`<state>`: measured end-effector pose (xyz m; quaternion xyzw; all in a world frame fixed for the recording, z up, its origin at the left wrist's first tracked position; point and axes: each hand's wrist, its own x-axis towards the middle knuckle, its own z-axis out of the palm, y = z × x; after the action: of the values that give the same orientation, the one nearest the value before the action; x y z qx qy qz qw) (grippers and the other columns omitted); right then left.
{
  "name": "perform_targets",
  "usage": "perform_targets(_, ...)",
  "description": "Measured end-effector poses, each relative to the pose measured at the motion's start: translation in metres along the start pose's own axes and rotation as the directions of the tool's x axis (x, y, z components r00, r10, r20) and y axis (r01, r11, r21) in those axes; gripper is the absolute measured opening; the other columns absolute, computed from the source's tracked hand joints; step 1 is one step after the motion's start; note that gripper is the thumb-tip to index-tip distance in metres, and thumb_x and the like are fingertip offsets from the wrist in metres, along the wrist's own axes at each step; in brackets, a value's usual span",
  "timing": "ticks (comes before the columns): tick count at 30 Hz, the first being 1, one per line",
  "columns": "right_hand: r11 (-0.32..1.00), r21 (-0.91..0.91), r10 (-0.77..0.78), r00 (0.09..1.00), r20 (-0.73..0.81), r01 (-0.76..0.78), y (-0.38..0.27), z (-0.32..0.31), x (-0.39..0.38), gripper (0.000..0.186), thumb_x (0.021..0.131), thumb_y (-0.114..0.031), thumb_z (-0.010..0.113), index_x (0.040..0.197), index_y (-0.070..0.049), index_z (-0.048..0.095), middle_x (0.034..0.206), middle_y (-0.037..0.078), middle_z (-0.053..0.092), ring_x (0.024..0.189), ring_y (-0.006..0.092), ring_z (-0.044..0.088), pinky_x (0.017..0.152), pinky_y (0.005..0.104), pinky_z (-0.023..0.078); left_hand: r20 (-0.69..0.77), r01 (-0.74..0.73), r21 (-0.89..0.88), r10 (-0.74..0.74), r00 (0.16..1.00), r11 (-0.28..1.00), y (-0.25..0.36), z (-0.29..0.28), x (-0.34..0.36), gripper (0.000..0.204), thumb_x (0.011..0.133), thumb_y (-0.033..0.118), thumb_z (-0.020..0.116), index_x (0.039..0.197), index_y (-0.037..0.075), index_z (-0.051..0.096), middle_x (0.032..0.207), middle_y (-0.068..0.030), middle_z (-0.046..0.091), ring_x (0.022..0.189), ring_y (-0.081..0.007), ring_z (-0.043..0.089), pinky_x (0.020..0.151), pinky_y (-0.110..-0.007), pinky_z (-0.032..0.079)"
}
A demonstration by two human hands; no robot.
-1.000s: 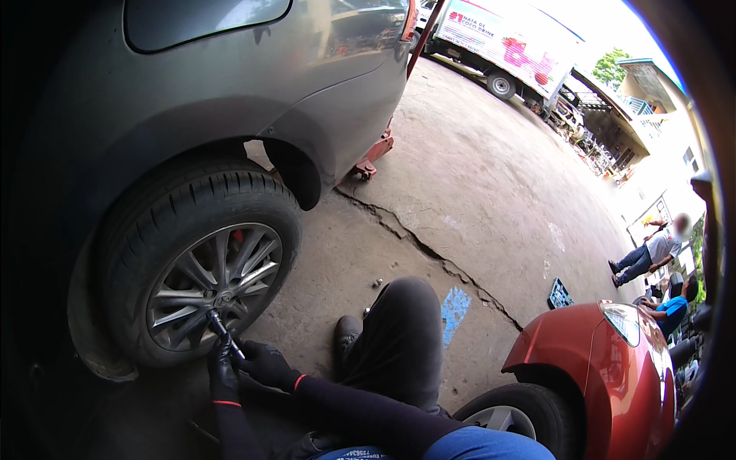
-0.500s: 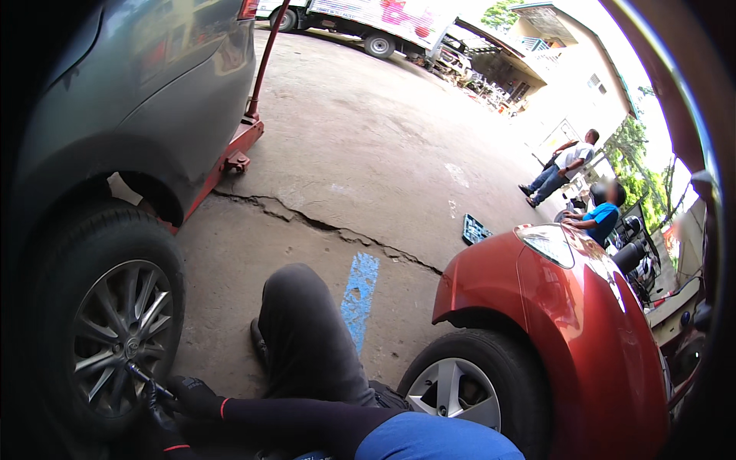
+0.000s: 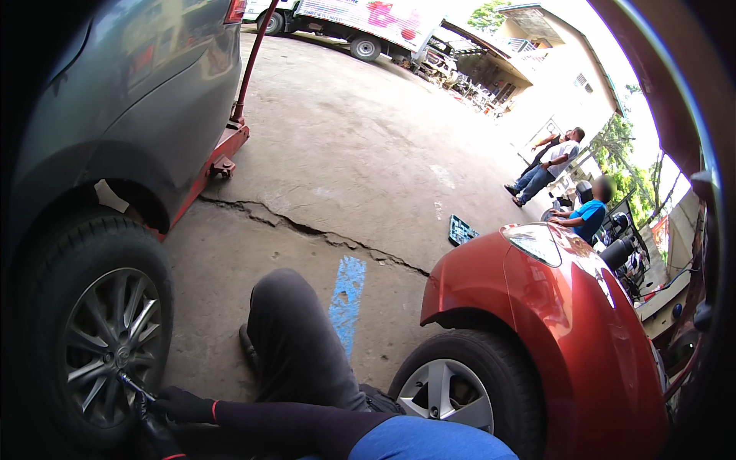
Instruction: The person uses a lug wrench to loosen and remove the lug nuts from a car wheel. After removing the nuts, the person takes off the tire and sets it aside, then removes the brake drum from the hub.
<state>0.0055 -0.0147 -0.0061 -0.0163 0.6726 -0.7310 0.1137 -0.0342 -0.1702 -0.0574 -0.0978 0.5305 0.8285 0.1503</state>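
Two-handed, clamping a slim metal wrench (image 3: 135, 385) in the black-gloved right hand (image 3: 184, 404) and the dimly lit left hand (image 3: 156, 434), close together, and holding its tip against the spoked wheel (image 3: 121, 353) of a grey car (image 3: 153, 115), just below the hub, working left of a red car (image 3: 590, 345).

Glossy red car (image 3: 590, 337): at right, its silver-spoked wheel (image 3: 439, 381) showing.
Grey concrete ground (image 3: 368, 138): split by a jagged dark crack (image 3: 307, 229); bears a worn blue painted stripe (image 3: 348, 299).
White box truck with pink-red pictures (image 3: 372, 19): far across the ground.
Person in white shirt and blue jeans (image 3: 560, 159): beyond the red car.
Person in bright blue shirt (image 3: 590, 218): nearer it.
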Motion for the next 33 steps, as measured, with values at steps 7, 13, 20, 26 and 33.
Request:
perform_targets(7,0.898,-0.425,-0.230,0.947,-0.225,0.117,-0.017,0.005,-0.020,0.032,0.090,-0.027,0.064,0.112,-0.004,0.068,0.097,0.014,0.072,0.093,0.0312,0.070,0.081,0.0432,0.053,-0.065,-0.061,0.015,0.062,0.996,0.998,-0.003,-0.004,-0.004,0.035,0.101,0.022,0.056,0.131,0.003,0.057,0.117,-0.0087,0.064,0.106,-0.0192,0.062,0.093,-0.032,0.048)
perform_targets(13,0.980,-0.168,0.135,0.975,0.177,-0.105,-0.030,-0.005,-0.011,0.038,0.089,-0.027,0.063,0.118,-0.003,0.065,0.092,0.019,0.070,0.089,0.0347,0.069,0.079,0.0446,0.052,0.015,-0.014,0.041,0.014,1.000,0.999,-0.006,-0.004,-0.004,0.037,0.102,0.022,0.054,0.133,0.003,0.056,0.119,-0.0093,0.064,0.108,-0.0196,0.061,0.096,-0.032,0.047)
perform_targets(20,0.944,-0.285,-0.221,0.958,-0.184,0.163,-0.033,-0.005,-0.024,0.037,0.094,-0.027,0.056,0.121,-0.003,0.064,0.087,0.016,0.071,0.077,0.0280,0.070,0.071,0.0389,0.054,0.021,-0.014,0.058,0.013,1.000,0.998,-0.009,-0.006,-0.005,0.038,0.103,0.023,0.053,0.135,0.002,0.055,0.121,-0.0100,0.063,0.111,-0.0200,0.061,0.098,-0.033,0.046)
perform_targets(26,0.990,0.065,0.123,0.992,0.035,-0.125,-0.035,-0.009,-0.018,0.038,0.091,-0.024,0.062,0.123,-0.004,0.062,0.102,0.017,0.070,0.094,0.0318,0.069,0.082,0.0429,0.053,0.040,-0.004,0.076,0.001,0.999,0.997,-0.011,-0.005,-0.007,0.039,0.104,0.023,0.051,0.137,0.002,0.054,0.123,-0.0106,0.063,0.113,-0.0203,0.060,0.100,-0.033,0.045)
perform_targets(33,0.973,-0.231,-0.024,0.990,-0.142,-0.009,-0.023,-0.001,-0.022,0.043,0.092,-0.036,0.063,0.121,-0.004,0.062,0.109,0.019,0.069,0.100,0.0349,0.067,0.086,0.0432,0.052,0.054,0.002,0.087,-0.007,0.998,0.996,-0.016,0.003,-0.010,0.041,0.105,0.023,0.050,0.139,0.001,0.053,0.126,-0.0113,0.062,0.115,-0.0207,0.060,0.102,-0.033,0.044)
